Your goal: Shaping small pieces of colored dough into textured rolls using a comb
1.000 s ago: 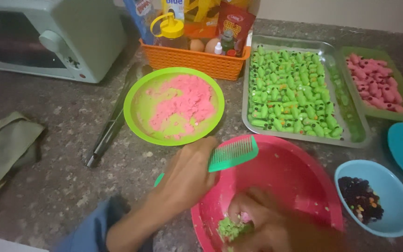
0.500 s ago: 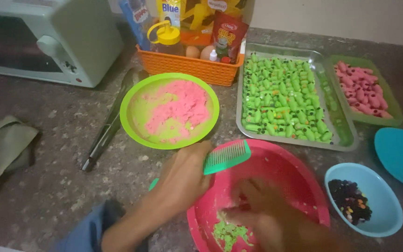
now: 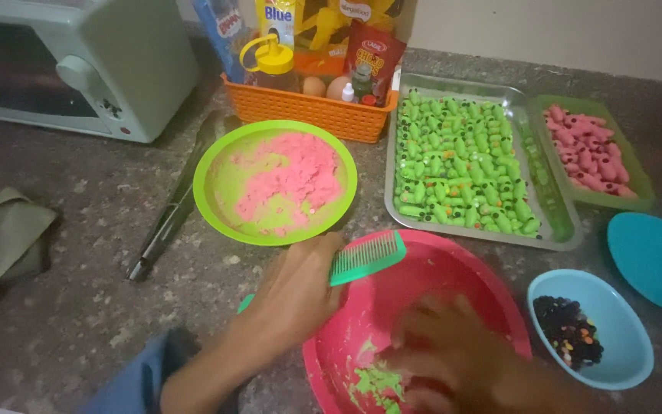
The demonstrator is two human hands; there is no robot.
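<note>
My left hand (image 3: pixel 294 295) grips a green comb (image 3: pixel 367 257) by its handle, with the teeth resting over the rim of a pink bowl (image 3: pixel 453 264). My right hand (image 3: pixel 453 353) is inside that bowl, blurred, its fingers down on a lump of green dough (image 3: pixel 373 381) at the bottom. Whether it holds any dough I cannot tell. A green plate (image 3: pixel 224 180) with pink dough (image 3: pixel 293 178) lies just beyond my left hand.
A metal tray (image 3: pixel 557 218) holds several green shaped pieces; a green tray (image 3: pixel 637 180) holds pink ones. A blue bowl (image 3: pixel 622 349) of dark bits and a teal lid (image 3: pixel 657 261) sit right. Tongs (image 3: pixel 170 218), an orange basket (image 3: pixel 308 107), a toaster oven (image 3: pixel 78 65) and a cloth (image 3: pixel 1 241) lie left and behind.
My right hand has shifted inside the pink bowl, working over the green dough. My left hand stays on the comb at the bowl's rim. The view has tilted slightly.
</note>
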